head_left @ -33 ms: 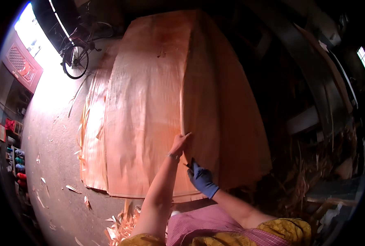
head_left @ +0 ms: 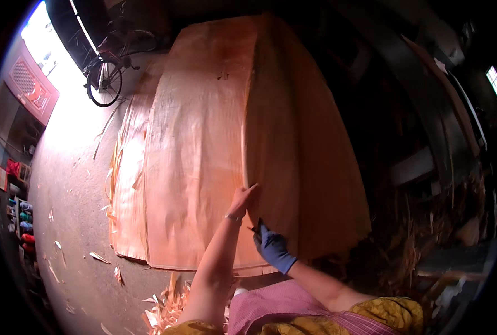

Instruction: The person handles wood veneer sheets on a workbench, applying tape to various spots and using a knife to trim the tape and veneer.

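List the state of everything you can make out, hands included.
Left hand: bare, on the top sheet's edge
Right hand: blue-gloved, closed around tool
Dark tool: held
Wood sheets: stacked, wavy
Bicycle: standing upright
Pink door: open
Shavings: loose, curled, heaped

Left of centre, a hand could pass over the wood sheets (head_left: 190, 139). At lower centre the left forearm (head_left: 212, 262), left hand (head_left: 242, 201) and gloved right hand (head_left: 273, 245) block the way; shavings (head_left: 167, 307) heap up at bottom left-centre.
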### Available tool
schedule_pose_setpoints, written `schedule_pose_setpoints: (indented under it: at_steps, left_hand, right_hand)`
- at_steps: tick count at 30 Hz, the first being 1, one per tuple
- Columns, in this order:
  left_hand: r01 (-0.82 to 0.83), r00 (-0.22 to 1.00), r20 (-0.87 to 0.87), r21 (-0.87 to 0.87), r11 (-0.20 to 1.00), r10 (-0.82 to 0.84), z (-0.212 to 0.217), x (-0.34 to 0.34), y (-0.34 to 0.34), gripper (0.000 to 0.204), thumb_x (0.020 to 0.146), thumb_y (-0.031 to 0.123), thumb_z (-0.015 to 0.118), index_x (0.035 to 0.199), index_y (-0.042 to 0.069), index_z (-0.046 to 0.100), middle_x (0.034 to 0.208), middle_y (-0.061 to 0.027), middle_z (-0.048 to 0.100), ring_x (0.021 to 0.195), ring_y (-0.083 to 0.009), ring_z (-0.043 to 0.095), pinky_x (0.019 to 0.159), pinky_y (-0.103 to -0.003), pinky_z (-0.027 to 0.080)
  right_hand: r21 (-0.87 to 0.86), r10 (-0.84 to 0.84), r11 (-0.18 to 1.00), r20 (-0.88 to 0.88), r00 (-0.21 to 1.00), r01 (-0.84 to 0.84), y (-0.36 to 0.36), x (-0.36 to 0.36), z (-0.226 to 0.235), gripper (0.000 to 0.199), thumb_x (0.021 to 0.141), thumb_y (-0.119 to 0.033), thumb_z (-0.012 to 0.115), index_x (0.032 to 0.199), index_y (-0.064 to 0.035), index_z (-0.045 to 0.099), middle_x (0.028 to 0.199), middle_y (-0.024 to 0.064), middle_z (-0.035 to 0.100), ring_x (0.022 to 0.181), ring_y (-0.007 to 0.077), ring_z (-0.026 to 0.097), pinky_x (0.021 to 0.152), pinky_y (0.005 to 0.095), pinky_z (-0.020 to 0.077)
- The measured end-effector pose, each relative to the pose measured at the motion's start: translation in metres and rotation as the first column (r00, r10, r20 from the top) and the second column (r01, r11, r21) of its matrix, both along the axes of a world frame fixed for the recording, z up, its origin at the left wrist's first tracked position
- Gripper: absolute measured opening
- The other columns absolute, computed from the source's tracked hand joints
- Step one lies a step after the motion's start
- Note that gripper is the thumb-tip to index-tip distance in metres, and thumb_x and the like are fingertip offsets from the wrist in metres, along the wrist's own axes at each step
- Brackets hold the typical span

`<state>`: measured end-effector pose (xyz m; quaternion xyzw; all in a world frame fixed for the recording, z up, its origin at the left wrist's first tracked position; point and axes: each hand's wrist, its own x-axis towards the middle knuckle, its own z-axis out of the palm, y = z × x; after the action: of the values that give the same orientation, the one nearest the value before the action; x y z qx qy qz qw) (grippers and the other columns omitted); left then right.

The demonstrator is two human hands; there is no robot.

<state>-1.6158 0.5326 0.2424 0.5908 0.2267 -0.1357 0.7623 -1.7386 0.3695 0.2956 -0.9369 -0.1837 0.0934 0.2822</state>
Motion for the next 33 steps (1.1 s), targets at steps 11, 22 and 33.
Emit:
schedule_pose_setpoints:
  at_steps: [11,22,33]
  left_hand:
    - [-0.197,0.973,-0.094,0.142,0.970,0.212,-0.175,-0.140,0.098,0.034,0.084,0.032,0.075,0.097,0.001,0.065,0.084,-0.0009,0.066,0.071,-0.0105,0.061,0.060,-0.026,0.049]
    - [-0.189,0.918,-0.167,0.615,0.766,0.361,-0.252,-0.196,0.133,0.056,0.067,0.032,0.086,0.098,0.003,0.049,0.085,-0.0110,0.063,0.078,-0.0222,0.064,0.067,-0.034,0.054]
    - [-0.106,0.848,-0.212,0.829,0.549,0.485,-0.238,-0.237,0.106,0.068,0.071,0.026,0.078,0.128,0.004,0.048,0.119,-0.0204,0.055,0.111,-0.0358,0.055,0.095,-0.044,0.046]
  right_hand:
    - [0.091,0.147,0.988,-0.296,0.944,-0.126,0.014,-0.048,-0.092,0.041,0.084,-0.037,0.067,0.111,-0.0072,0.061,0.109,0.0176,0.064,0.100,0.0357,0.062,0.083,0.0422,0.0511]
    - [-0.287,-0.559,0.822,-0.237,0.794,0.492,-0.142,0.005,-0.235,0.078,0.071,-0.048,0.078,0.127,-0.0008,0.049,0.122,0.0216,0.059,0.112,0.0380,0.057,0.093,0.0452,0.0470]
    - [-0.090,-0.506,0.851,-0.399,0.765,0.517,-0.141,0.000,-0.223,0.059,0.071,-0.034,0.083,0.112,0.0033,0.062,0.103,0.0181,0.069,0.092,0.0303,0.067,0.081,0.0373,0.0519]
